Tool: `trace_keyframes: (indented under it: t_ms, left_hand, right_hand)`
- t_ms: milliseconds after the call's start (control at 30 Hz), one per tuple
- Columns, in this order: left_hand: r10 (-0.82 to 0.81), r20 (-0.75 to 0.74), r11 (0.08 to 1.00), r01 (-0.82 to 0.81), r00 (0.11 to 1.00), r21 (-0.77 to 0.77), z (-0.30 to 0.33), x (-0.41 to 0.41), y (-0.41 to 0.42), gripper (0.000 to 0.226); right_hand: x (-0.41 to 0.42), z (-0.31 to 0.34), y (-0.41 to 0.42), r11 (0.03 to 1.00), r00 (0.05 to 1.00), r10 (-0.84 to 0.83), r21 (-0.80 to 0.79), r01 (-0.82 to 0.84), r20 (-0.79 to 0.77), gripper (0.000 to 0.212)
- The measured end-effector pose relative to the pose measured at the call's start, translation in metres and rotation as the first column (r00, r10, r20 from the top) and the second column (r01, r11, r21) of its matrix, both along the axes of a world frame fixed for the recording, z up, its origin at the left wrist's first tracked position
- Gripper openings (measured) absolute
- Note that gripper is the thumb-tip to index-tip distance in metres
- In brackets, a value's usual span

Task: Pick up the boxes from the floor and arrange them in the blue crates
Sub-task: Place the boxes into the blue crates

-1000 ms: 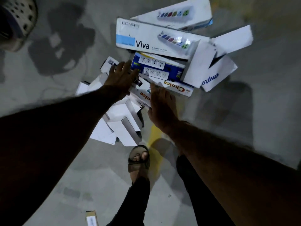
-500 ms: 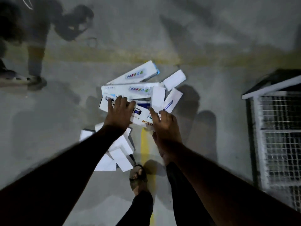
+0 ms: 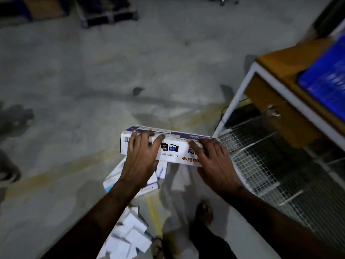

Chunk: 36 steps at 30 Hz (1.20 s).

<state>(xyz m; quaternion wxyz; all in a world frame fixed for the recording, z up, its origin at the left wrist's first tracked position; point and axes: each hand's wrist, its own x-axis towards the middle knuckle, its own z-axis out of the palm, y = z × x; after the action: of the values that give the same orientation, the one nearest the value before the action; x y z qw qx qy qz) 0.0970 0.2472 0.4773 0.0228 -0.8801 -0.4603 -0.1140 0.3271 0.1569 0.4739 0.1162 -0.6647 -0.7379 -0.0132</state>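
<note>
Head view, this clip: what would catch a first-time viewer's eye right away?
The long white box with a blue top, held off the floor at centre frame, with the left hand gripping one end and the right hand the other. Below it, loose white boxes lie scattered on the concrete floor beside the person's sandalled foot. At right, a blue crate sits on a wooden table above a white wire-mesh cage.
</note>
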Motion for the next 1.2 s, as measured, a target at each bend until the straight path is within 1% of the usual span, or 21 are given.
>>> trace_keyframes:
  t_ms: [100, 200, 267, 367, 467, 567, 667, 767, 833, 933, 1000, 1100, 1200]
  left_hand:
    - [-0.101, 0.031, 0.989, 0.097, 0.994, 0.11, 0.059, 0.053, -0.001, 0.071]
    - [-0.223, 0.068, 0.956, 0.205, 0.972, 0.21, 0.116, 0.111, 0.0, 0.07]
    - [-0.29, 0.1, 0.927, 0.253, 0.952, 0.277, 0.15, 0.148, 0.001, 0.069]
    - [-0.402, 0.162, 0.87, 0.321, 0.901, 0.375, 0.201, 0.215, -0.004, 0.073]
    - [-0.479, 0.209, 0.827, 0.358, 0.853, 0.434, 0.242, 0.279, -0.013, 0.079]
    - [-0.554, 0.224, 0.782, 0.408, 0.802, 0.472, 0.27, 0.346, -0.027, 0.08]
    - [-0.613, 0.223, 0.748, 0.464, 0.758, 0.475, 0.279, 0.413, -0.04, 0.086]
    - [-0.656, 0.217, 0.722, 0.517, 0.723, 0.459, 0.279, 0.479, -0.062, 0.099]
    - [-0.701, 0.199, 0.684, 0.566, 0.685, 0.459, 0.28, 0.525, -0.078, 0.104]
    - [-0.774, 0.147, 0.605, 0.653, 0.615, 0.455, 0.285, 0.595, -0.095, 0.106]
    - [-0.826, 0.099, 0.538, 0.724, 0.555, 0.432, 0.288, 0.64, -0.103, 0.102]
    - [-0.893, 0.049, 0.427, 0.81, 0.447, 0.403, 0.288, 0.698, -0.117, 0.083]
    - [-0.944, 0.0, 0.305, 0.87, 0.33, 0.387, 0.282, 0.756, -0.131, 0.071]
  right_hand:
    - [0.047, 0.057, -0.017, 0.991, 0.995, -0.102, 0.085, 0.1, 0.015, 0.089]
    - [0.097, 0.114, -0.037, 0.959, 0.976, -0.219, 0.186, 0.213, 0.014, 0.088]
    - [0.126, 0.148, -0.049, 0.934, 0.963, -0.268, 0.252, 0.253, 0.027, 0.088]
    - [0.176, 0.196, -0.076, 0.884, 0.936, -0.35, 0.343, 0.319, 0.032, 0.083]
    - [0.224, 0.235, -0.099, 0.829, 0.898, -0.437, 0.411, 0.379, 0.055, 0.086]
    - [0.275, 0.265, -0.127, 0.781, 0.856, -0.512, 0.451, 0.431, 0.069, 0.088]
    - [0.322, 0.279, -0.156, 0.727, 0.796, -0.595, 0.497, 0.474, 0.111, 0.088]
    - [0.364, 0.28, -0.189, 0.651, 0.716, -0.687, 0.538, 0.535, 0.12, 0.083]
    - [0.39, 0.278, -0.211, 0.598, 0.642, -0.756, 0.53, 0.601, 0.126, 0.087]
    - [0.424, 0.272, -0.238, 0.525, 0.542, -0.833, 0.473, 0.707, 0.114, 0.092]
    - [0.447, 0.264, -0.249, 0.467, 0.48, -0.874, 0.414, 0.781, 0.079, 0.095]
    - [0.476, 0.248, -0.259, 0.361, 0.364, -0.929, 0.351, 0.864, 0.058, 0.093]
    - [0.503, 0.232, -0.265, 0.226, 0.225, -0.973, 0.33, 0.916, 0.043, 0.091]
